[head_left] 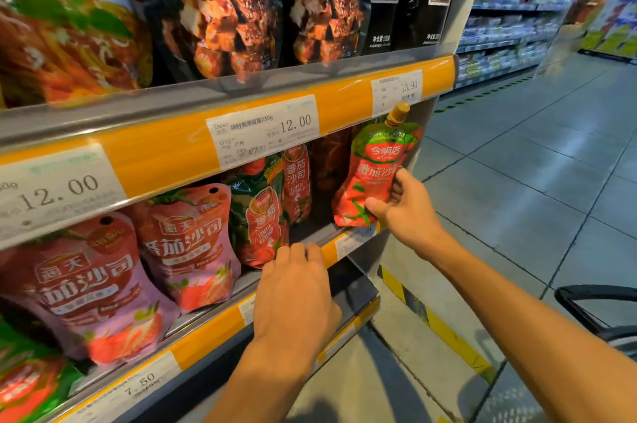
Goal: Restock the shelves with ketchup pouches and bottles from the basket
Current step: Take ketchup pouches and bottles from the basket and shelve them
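Note:
My right hand (405, 209) grips a red and green ketchup pouch (374, 167) with a tan screw cap, holding it upright at the right end of the middle shelf (310, 229). My left hand (296, 291) reaches toward the shelf's front edge with fingers straight, holding nothing. Pink ketchup pouches (193, 246) and dark green and red ketchup pouches (262, 209) stand in rows on that shelf. The basket's black rim (593, 305) shows at the right edge; its contents are out of view.
The upper shelf holds dark sauce packets (227, 15) above an orange price rail (262, 129). A lower shelf edge (351, 322) juts out beneath my left hand. A tiled aisle floor (517, 181) runs to the right, with yellow-black tape (441, 329) at the shelf foot.

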Demonstrator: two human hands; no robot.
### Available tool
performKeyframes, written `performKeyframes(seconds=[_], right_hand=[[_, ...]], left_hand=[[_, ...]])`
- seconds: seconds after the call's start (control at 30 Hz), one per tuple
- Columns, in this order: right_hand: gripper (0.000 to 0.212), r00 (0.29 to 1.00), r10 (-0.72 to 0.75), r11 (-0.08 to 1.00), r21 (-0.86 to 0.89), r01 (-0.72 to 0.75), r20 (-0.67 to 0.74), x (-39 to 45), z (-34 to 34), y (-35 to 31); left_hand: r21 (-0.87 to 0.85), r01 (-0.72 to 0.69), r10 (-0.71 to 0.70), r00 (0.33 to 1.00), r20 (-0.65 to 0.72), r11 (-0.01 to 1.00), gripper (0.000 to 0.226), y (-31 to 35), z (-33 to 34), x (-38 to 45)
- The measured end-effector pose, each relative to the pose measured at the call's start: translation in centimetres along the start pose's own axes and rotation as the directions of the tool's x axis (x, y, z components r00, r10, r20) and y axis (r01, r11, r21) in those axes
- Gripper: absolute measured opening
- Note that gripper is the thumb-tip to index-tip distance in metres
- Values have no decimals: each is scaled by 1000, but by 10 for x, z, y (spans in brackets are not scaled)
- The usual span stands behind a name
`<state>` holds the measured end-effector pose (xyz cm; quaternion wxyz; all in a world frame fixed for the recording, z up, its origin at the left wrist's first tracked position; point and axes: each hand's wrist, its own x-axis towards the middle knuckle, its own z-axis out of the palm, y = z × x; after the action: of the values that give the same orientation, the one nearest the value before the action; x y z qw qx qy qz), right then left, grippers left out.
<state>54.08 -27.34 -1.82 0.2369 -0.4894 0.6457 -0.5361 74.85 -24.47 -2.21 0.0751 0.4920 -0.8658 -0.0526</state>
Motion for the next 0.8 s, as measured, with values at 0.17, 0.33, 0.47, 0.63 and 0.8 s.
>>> performKeyframes(seconds=[0.17, 0.33, 0.47, 0.63, 0.8], right_hand=[[40, 999, 42, 998, 53, -42, 13, -32, -14, 6], [33, 984, 158, 971, 167, -169, 79, -50, -12, 17], [26, 977, 173, 970, 152, -191, 122, -45, -6, 12], [25, 991, 96, 989, 102, -105, 88, -5, 3, -10], [25, 995, 71, 997, 5, -72, 63, 32, 11, -7]], left_hand=[[-24, 4, -4, 1000, -22, 1000, 41, -1, 1, 2], [-8, -3, 2, 1000, -26, 1000, 45, 1, 2, 1], [-11, -1, 0, 999, -37, 1000, 46, 1, 4, 2], [-13, 13, -14, 998, -56, 1000, 41, 3, 6, 3], [-57, 15, -19, 996, -81, 998, 40, 3, 8, 7]])
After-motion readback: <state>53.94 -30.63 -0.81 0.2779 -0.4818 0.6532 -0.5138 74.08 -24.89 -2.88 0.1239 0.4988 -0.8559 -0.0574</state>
